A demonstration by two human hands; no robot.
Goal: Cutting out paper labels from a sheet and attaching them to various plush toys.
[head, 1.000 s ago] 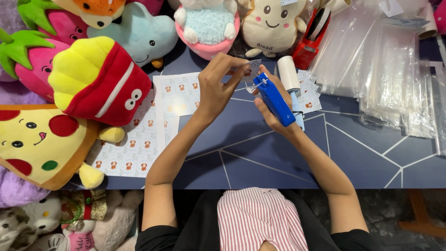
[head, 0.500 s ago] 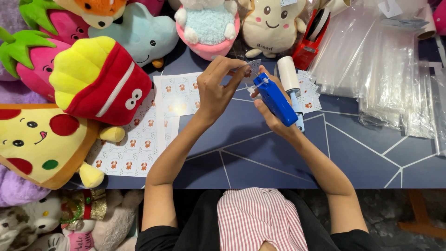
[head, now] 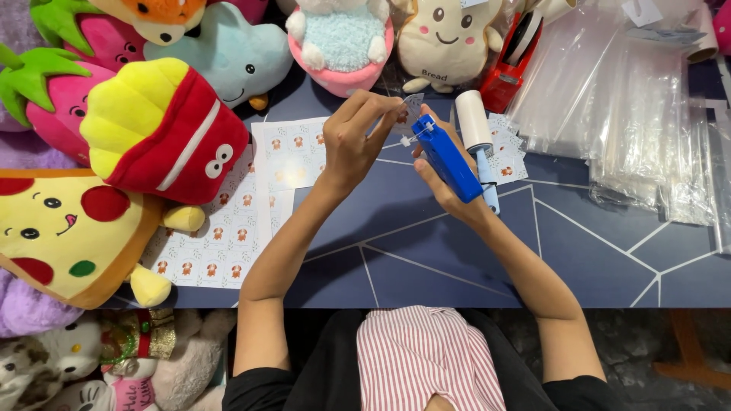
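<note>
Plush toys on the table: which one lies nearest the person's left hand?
The red-and-yellow fries plush, just left of the left hand; the pizza, strawberry and cloud plushes lie farther off.

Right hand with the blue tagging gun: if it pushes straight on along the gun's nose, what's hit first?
Likely the small paper tag pinched by the left hand; the blue tagging gun in the right hand points at it. Depth unclear.

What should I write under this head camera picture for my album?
Right hand holds a blue tagging gun while left hand pinches a small tag, plush toys alongside.
</note>
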